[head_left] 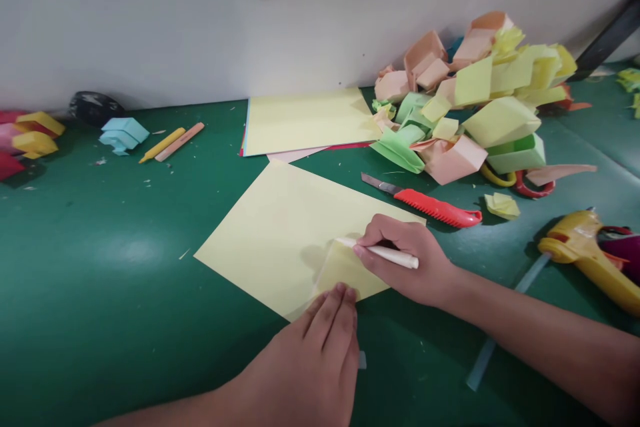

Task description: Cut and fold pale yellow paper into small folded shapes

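A pale yellow sheet of paper [260, 227] lies at an angle on the green table [125, 320]. On its lower right part rests a smaller yellow piece [345, 267]. My left hand [320, 353] lies over the sheet's lower edge, its fingers stretched out on the smaller piece. In my right hand [415, 260] is a white pen-like tool [395, 255], pinched between thumb and fingers; its tip touches the top corner of the smaller piece. Just behind my right hand sits a red cutter [435, 207] with its blade out, pointing left.
Behind the sheet is a paper stack [310, 121]. Folded paper pieces [500, 120] and scissor handles [535, 185] crowd the back right. A yellow glue gun [585, 247] is at right. Two sticks [173, 143] and a blue paper piece [124, 133] lie back left.
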Demonstrator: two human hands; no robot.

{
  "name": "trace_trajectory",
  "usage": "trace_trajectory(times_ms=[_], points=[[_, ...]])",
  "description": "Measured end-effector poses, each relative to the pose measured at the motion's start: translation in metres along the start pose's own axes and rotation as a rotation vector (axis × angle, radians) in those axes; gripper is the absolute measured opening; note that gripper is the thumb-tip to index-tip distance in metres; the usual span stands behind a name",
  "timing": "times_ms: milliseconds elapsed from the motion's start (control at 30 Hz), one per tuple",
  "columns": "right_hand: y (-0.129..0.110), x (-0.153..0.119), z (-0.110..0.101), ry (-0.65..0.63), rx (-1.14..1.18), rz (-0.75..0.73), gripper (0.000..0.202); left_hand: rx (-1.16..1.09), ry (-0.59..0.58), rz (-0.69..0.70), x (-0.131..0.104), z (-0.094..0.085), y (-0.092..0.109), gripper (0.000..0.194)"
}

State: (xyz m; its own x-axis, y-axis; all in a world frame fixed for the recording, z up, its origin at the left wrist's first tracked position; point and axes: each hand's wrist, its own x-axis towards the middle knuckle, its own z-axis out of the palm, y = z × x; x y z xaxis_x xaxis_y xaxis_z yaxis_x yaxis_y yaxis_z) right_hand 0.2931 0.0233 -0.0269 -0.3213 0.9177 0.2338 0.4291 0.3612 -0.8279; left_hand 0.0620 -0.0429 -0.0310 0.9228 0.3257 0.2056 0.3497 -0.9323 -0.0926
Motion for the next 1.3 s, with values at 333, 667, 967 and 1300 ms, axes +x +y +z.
trace_trajectory(times_ms=[333, 667, 967, 1300], points=[[-0.005, -0.006, 0.003, -0.187, -0.016, -0.277, 0.01, -0.038, 0.051, 0.01, 0.0, -0.001, -0.002, 0.04], [-0.01, -0.008, 0.005, -0.268, 0.022, -0.335, 0.009, -0.043, 0.09, -0.016, 0.003, -0.001, 0.001, 0.035], [-0.02, 0.008, -0.053, 0.063, -0.029, 0.099, 0.017, -0.008, 0.117, 0.037, 0.008, -0.005, -0.008, 0.033], [-0.012, -0.012, -0.055, -0.289, 0.07, 0.239, 0.014, -0.167, 0.164, -0.005, 0.015, -0.012, -0.015, 0.021]])
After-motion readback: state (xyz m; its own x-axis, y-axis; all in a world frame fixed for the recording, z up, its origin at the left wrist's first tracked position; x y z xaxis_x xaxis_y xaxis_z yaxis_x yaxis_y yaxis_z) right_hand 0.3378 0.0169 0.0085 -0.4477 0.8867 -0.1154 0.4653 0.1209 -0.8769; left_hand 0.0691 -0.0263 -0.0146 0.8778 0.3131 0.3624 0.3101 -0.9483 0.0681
